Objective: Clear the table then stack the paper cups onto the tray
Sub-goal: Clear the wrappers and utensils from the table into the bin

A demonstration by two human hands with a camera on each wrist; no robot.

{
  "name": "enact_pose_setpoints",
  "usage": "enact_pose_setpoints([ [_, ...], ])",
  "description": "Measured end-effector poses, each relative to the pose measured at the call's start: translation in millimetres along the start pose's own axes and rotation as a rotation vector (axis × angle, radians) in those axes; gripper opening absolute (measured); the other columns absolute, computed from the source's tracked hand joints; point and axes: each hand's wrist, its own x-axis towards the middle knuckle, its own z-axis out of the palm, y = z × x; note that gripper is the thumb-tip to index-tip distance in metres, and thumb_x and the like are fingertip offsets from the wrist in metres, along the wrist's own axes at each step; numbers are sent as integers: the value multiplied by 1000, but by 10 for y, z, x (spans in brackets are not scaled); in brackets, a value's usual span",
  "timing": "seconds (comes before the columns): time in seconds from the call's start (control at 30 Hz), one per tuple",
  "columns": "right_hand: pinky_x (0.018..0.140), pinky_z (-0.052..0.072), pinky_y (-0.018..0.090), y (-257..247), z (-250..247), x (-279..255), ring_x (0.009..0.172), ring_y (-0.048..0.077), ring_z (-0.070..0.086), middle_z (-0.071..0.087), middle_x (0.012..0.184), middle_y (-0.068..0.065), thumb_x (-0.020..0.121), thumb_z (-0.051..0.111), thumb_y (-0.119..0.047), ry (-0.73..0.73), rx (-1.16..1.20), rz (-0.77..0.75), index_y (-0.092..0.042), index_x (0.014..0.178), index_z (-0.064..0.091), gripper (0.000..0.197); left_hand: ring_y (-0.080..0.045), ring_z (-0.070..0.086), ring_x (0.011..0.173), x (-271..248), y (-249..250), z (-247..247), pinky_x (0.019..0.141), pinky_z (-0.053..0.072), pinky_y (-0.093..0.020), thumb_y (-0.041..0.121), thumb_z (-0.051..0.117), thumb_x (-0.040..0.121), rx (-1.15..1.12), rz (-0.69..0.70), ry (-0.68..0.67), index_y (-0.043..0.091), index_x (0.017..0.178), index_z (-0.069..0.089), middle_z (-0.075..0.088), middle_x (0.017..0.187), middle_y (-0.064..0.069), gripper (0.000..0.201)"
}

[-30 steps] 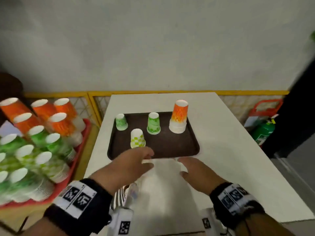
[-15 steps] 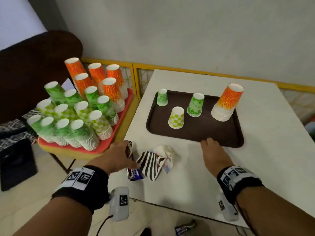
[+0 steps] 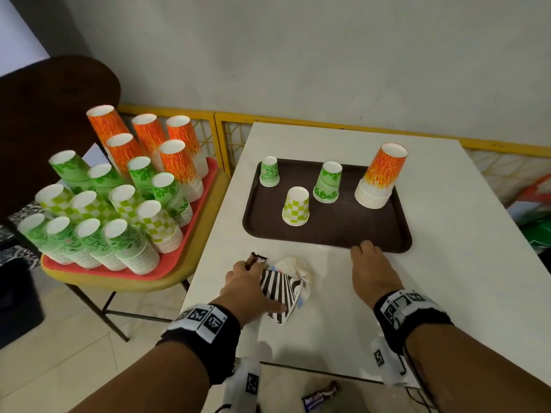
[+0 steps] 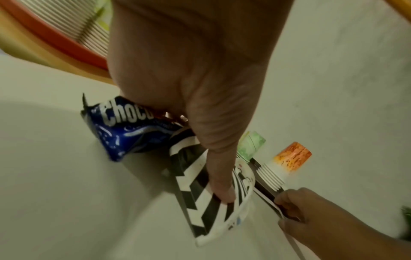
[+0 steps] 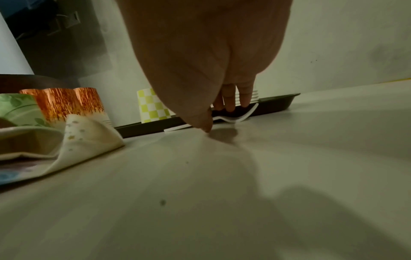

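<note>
While the left hand (image 3: pixel 249 289) was curled over litter at the near-left corner of the white tabletop (image 3: pixel 447 293), its grip was closed on a crumpled black-and-white striped paper wrapper (image 3: pixel 280 289), thumb pressed onto the stripes, with a blue foil chocolate wrapper (image 4: pixel 131 130) tucked under the fingers. The litter was seen close to the tabletop's left edge. A crumpled white dotted paper (image 3: pixel 296 269) was bunched against the striped one.

The right hand (image 3: pixel 371 274) was laid flat-ish at the near rim of the brown tray (image 3: pixel 334 231), fingers bent down onto the rim and a bowed white strip (image 5: pixel 235 117) beside it; whether anything was pinched could not be told, so that grip was left undetermined.

Tray: dark, smooth plastic, rounded corners, shallow lip, set mid-tabletop. Four inverted paper-cup stacks were counted on it: small green leaf-print stack (image 3: pixel 269 172) back left, yellow-check stack (image 3: pixel 295 207) front, taller green stack (image 3: pixel 328 182) middle, tall orange flame-print stack (image 3: pixel 380 175) right, all apart. Bare tabletop was noted right of the tray and between the hands.

Many more inverted cup stacks were held on a red tray (image 3: pixel 205 186) on a yellow side table (image 3: pixel 190 263), just beside the tabletop's left edge. Another wrapper (image 3: pixel 320 397) was seen on the floor.
</note>
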Motion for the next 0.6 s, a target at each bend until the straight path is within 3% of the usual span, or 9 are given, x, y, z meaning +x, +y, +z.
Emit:
enact_pose_setpoints([
  [0.2,95,47,36,14,86,-41,112,30,51,46,131,14,89,48,-4,-12,-14,80,-6,135,49,46,-27,44,125,102,253,61,106,43,-38,49,86,59,-34,103,-68,26,144,36,40,133,-5,102],
  [0.3,83,50,39,19,59,-72,98,32,57,57,113,17,79,58,0,47,-18,91,-2,117,62,38,-27,49,120,152,323,65,104,46,-39,44,87,58,-36,126,-95,25,140,38,44,129,-6,98],
  [0.47,98,43,32,61,-1,-161,116,24,53,53,129,7,97,37,-9,-67,-40,15,-14,133,45,37,-26,56,112,230,405,70,98,51,-39,39,86,64,-63,155,-120,23,133,44,50,125,-7,82],
  [0.53,97,43,31,66,-35,-177,115,25,56,56,127,8,98,38,-11,-111,29,44,-12,131,47,35,-25,59,108,258,430,77,92,55,-41,41,85,64,-78,171,-126,24,132,45,53,123,-6,80],
  [0.6,94,44,32,90,-66,-135,112,30,59,60,123,13,97,42,-9,-146,241,171,-6,125,52,30,-25,59,108,279,453,79,89,55,-40,42,84,65,-80,176,-124,24,132,45,54,121,-6,79],
])
